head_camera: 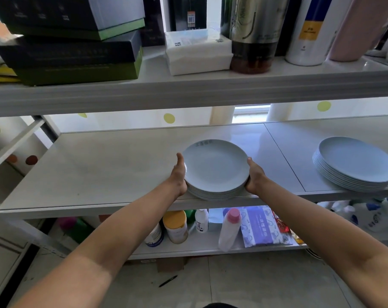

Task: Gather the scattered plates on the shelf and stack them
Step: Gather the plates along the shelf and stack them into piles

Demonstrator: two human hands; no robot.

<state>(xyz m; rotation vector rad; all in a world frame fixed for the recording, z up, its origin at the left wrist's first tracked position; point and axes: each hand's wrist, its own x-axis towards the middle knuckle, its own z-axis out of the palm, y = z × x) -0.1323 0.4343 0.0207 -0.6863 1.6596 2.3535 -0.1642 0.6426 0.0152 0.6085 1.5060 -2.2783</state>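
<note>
A stack of plates (215,170) sits right at the front edge of the middle shelf (99,174), about midway along it. The left hand (178,174) grips its left side and the right hand (255,174) its right side, each with the thumb along the top rim and the fingers hidden under the stack. A second stack (355,163) stands well apart, near the shelf's front right corner.
</note>
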